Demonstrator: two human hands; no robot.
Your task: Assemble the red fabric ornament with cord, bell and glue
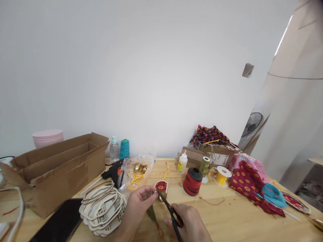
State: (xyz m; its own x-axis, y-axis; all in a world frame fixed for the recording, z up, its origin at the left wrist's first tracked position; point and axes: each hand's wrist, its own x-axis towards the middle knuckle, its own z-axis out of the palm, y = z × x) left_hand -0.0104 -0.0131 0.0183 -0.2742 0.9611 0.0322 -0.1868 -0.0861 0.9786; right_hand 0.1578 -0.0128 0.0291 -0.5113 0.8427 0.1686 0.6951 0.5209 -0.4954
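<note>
My right hand [188, 222] is closed around a pair of black scissors [167, 203], whose blades point up and left to the fingertips of my left hand. My left hand [138, 207] pinches something small, too fine to make out, right at the scissor tips. Just beyond the blades lies an octagonal pendant [161, 185] with a red patterned face, a pale rim and a yellow cord [166, 171] at its top. A gold bell [163, 194] shows partly behind the scissors. Below, between my hands, hangs or lies a green tassel [151, 213] with a reddish cord end.
Pale wooden cutouts [102, 208] are stacked at left beside a black phone-like slab [60, 220], a cardboard box [63, 174] and a glue gun [113, 173]. A bag of gold bells [137, 171], glue bottle [182, 163], red ribbon roll [192, 181], yellow cord spool [222, 175] and red fabric [246, 183] stand around.
</note>
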